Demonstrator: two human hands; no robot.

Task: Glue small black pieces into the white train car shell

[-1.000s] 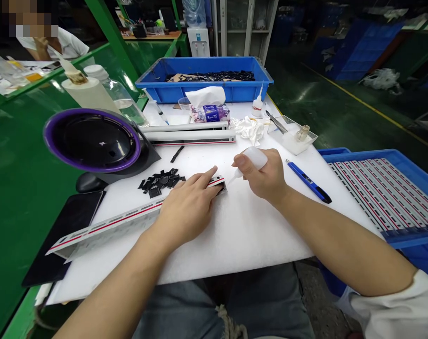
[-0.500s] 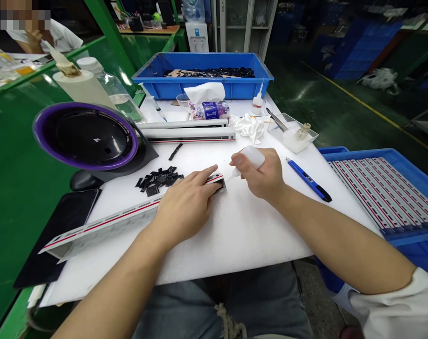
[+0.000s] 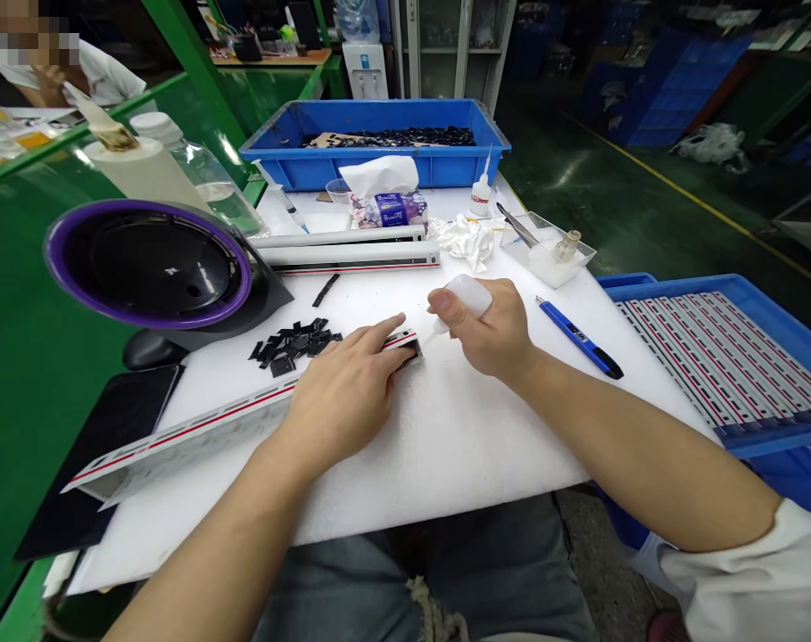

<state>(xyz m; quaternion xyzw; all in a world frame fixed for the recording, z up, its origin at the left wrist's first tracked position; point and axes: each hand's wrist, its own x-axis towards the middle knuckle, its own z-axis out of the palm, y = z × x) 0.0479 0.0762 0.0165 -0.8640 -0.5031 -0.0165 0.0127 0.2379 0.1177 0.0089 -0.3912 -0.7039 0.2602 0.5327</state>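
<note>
A long white channel strip with a red stripe [image 3: 197,425] lies slantwise across the white work surface. My left hand [image 3: 344,388] is closed on it near its right end, with fingers over the top and at the end's opening. My right hand [image 3: 489,330] is wrapped round a small white squeeze bottle [image 3: 470,294], whose thin nozzle points down-left at the strip's end; whether it touches is too small to tell. Behind my left hand lies a pile of small black pieces [image 3: 288,346], with a narrow black piece [image 3: 326,290] farther back.
Two more strips [image 3: 358,257] lie behind, near a purple-rimmed fan [image 3: 147,263]. Farther back are a tissue pack [image 3: 388,209] and a blue bin [image 3: 378,165]. On the right are a blue pen-like tool [image 3: 579,339], a clear tray [image 3: 545,259] and a blue tray of strips [image 3: 746,290].
The whole view has shifted slightly, so things appear a little farther left. Both hands keep nearly the same pose on the strip and the bottle.
</note>
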